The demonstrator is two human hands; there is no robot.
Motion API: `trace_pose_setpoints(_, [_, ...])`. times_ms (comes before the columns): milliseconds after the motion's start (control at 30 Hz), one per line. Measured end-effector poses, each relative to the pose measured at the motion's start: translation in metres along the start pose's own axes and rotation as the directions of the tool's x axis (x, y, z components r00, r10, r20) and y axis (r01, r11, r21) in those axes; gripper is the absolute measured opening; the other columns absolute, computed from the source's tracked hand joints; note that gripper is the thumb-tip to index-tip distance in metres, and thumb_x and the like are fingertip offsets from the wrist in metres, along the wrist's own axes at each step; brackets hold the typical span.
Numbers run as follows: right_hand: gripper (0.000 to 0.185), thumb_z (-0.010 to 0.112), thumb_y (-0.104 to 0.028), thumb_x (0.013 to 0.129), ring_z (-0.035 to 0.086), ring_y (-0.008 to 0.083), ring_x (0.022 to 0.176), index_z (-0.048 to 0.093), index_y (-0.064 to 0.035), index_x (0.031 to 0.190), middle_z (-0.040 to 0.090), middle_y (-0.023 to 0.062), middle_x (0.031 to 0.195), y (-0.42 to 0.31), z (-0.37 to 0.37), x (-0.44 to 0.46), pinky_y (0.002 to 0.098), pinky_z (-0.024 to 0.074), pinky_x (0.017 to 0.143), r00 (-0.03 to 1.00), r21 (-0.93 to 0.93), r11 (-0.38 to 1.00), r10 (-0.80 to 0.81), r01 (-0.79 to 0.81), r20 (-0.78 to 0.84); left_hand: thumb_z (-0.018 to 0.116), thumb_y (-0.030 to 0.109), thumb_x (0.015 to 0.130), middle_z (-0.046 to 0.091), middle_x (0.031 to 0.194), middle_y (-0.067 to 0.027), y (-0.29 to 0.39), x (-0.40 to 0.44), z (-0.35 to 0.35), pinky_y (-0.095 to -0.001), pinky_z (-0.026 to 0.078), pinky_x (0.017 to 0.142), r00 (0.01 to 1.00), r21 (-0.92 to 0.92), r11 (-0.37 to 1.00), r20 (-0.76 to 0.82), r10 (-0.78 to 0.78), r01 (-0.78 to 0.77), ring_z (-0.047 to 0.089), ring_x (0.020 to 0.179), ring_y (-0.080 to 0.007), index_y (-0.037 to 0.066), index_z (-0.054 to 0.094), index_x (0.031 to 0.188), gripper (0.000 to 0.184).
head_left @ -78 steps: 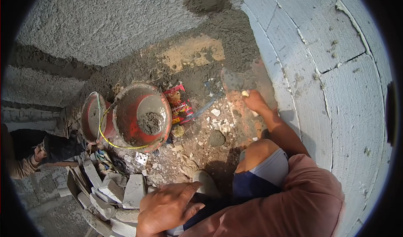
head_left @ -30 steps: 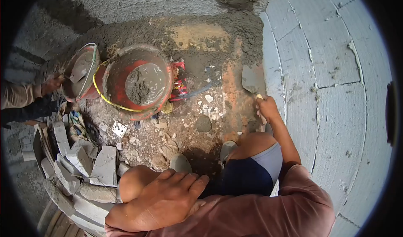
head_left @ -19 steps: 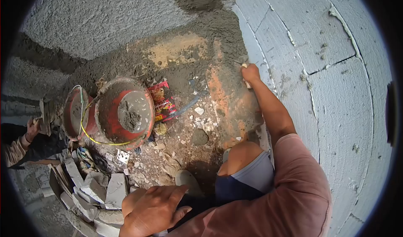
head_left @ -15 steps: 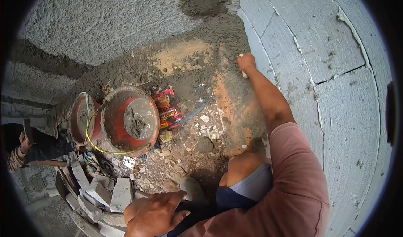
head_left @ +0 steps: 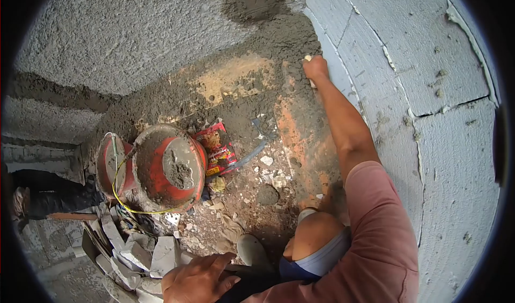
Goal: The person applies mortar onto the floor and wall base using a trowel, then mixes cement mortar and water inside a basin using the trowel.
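Observation:
My right hand (head_left: 316,68) is closed round the pale handle (head_left: 307,59) of what looks like a trowel; its blade is hidden. That hand is low in the corner, beside the grey block wall (head_left: 450,147) and against wet mortar (head_left: 289,37). My left hand (head_left: 198,279) is at the bottom of the view, above the rubble and near my boot (head_left: 251,249). It holds nothing, and its fingers are loosely apart. What lies under its palm is hidden.
Two red buckets, one nearer (head_left: 198,166) with mortar (head_left: 179,171) inside and one behind (head_left: 104,163), stand left of centre. A red packet (head_left: 220,147) and a grey strip (head_left: 249,157) lie beside them. Broken blocks (head_left: 165,255) are piled lower left. Another person (head_left: 51,196) is at far left.
My right hand has moved slightly up along the wall's foot, still gripping the handle. The view has shifted a little. The other person's hand at far left has changed position.

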State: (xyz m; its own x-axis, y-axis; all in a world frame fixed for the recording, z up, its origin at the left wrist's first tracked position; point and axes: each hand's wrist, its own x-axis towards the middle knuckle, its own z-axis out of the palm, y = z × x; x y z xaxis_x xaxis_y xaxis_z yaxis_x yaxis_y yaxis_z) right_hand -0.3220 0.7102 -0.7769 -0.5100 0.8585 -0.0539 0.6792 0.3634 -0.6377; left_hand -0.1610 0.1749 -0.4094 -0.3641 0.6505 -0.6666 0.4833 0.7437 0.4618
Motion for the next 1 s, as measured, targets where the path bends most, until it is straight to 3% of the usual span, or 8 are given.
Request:
trace_pose_setpoints(67, [0.047,0.075,-0.035,0.088,0.075,0.0385,0.091,0.072,0.0053,0.112,0.075,0.0262,0.101,0.003,0.007,0.006,0.0448,0.0594,0.082,1.000,0.040,0.999,-0.014,0.015,-0.021,0.075,0.035,0.091,0.072,0.111,-0.0222,-0.012,0.010,0.008,-0.0485,0.057,0.088,0.999,0.043,0.999,0.035,0.018,-0.019,0.070,0.101,-0.0435,0.003,0.059,0.134,0.056])
trace_pose_setpoints(133, [0.042,0.074,-0.032,0.091,0.074,0.0271,0.066,0.071,0.0045,0.113,0.075,0.0188,0.088,0.007,0.012,0.003,0.0404,0.0590,0.063,1.000,0.207,0.978,0.021,-0.023,0.013,0.076,0.034,0.090,0.072,0.110,-0.0227,-0.018,0.008,0.010,-0.0487,0.057,0.087,0.996,0.058,0.995,-0.029,0.089,-0.087,0.070,0.100,-0.0439,0.002,0.059,0.133,0.056])
trace_pose_setpoints(200, [0.041,0.074,-0.029,0.092,0.070,0.0222,0.057,0.071,0.0050,0.115,0.074,0.0160,0.084,0.013,-0.001,-0.019,0.0383,0.0571,0.055,0.991,0.332,0.938,0.067,-0.101,0.115,0.076,0.032,0.090,0.072,0.109,-0.0230,-0.013,0.002,0.011,-0.0486,0.057,0.086,0.996,0.046,0.996,-0.039,0.077,-0.075,0.070,0.099,-0.0440,0.002,0.059,0.133,0.055])
trace_pose_setpoints(233, [0.041,0.075,-0.027,0.092,0.069,0.0220,0.057,0.070,0.0061,0.116,0.073,0.0147,0.081,0.019,0.005,-0.021,0.0382,0.0567,0.055,0.999,0.279,0.960,0.004,-0.013,0.034,0.076,0.031,0.090,0.072,0.109,-0.0229,-0.004,0.000,0.008,-0.0484,0.057,0.086,0.999,0.035,0.999,-0.024,0.038,-0.037,0.070,0.099,-0.0438,0.002,0.059,0.133,0.055])
trace_pose_setpoints(367, [0.039,0.075,-0.025,0.092,0.067,0.0200,0.054,0.071,0.0062,0.114,0.071,0.0107,0.077,0.005,-0.022,-0.060,0.0366,0.0546,0.054,0.992,0.391,0.914,0.072,-0.108,0.106,0.077,0.030,0.089,0.072,0.109,-0.0222,-0.002,-0.008,0.010,-0.0476,0.058,0.086,1.000,0.076,0.997,-0.026,0.007,-0.005,0.071,0.099,-0.0421,0.003,0.059,0.134,0.055])
trace_pose_setpoints(600, [0.033,0.074,-0.024,0.092,0.063,0.0178,0.051,0.072,0.0037,0.110,0.068,0.0082,0.073,0.011,-0.011,-0.097,0.0351,0.0502,0.050,0.971,0.419,0.886,0.120,-0.199,0.207,0.074,0.036,0.092,0.073,0.107,-0.0204,-0.002,-0.017,0.008,-0.0465,0.058,0.087,0.984,0.110,0.981,-0.050,0.168,-0.162,0.071,0.099,-0.0402,0.004,0.061,0.132,0.053])
trace_pose_setpoints(833, [0.033,0.073,-0.024,0.092,0.063,0.0148,0.053,0.072,0.0032,0.110,0.070,0.0076,0.076,-0.028,-0.066,-0.155,0.0340,0.0518,0.052,0.951,0.458,0.876,-0.257,0.153,0.174,0.071,0.038,0.093,0.072,0.110,-0.0191,-0.022,-0.023,0.018,-0.0444,0.055,0.092,0.966,0.119,0.962,-0.061,0.253,-0.245,0.070,0.104,-0.0369,0.000,0.060,0.130,0.054])
trace_pose_setpoints(1000, [0.035,0.072,-0.027,0.093,0.064,0.0142,0.061,0.071,0.0002,0.116,0.071,0.0084,0.079,-0.132,-0.128,-0.194,0.0331,0.0505,0.059,0.791,0.494,0.820,-0.496,0.290,0.359,0.068,0.032,0.094,0.068,0.114,-0.0210,-0.022,-0.030,0.027,-0.0429,0.053,0.091,0.896,0.137,0.902,-0.130,0.425,-0.409,0.069,0.102,-0.0340,-0.003,0.059,0.131,0.051])
